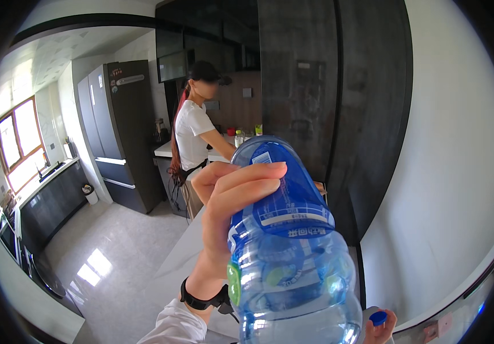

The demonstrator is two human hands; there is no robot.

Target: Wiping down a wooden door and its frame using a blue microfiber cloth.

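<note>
A large clear plastic bottle with a blue label is held up close in front of me. My left hand is closed round its upper part as it appears in view, fingers lying across the blue label. The bottle's lower part runs out of the picture at the bottom edge, so its neck is not seen. Low on the right, my right hand is partly in view, its fingers closed on a blue cap. A dark band circles my left wrist.
A person in a white top and dark cap stands at a counter with small bottles and a red item. A pale table lies beneath my left arm. A dark refrigerator stands left, a white wall right.
</note>
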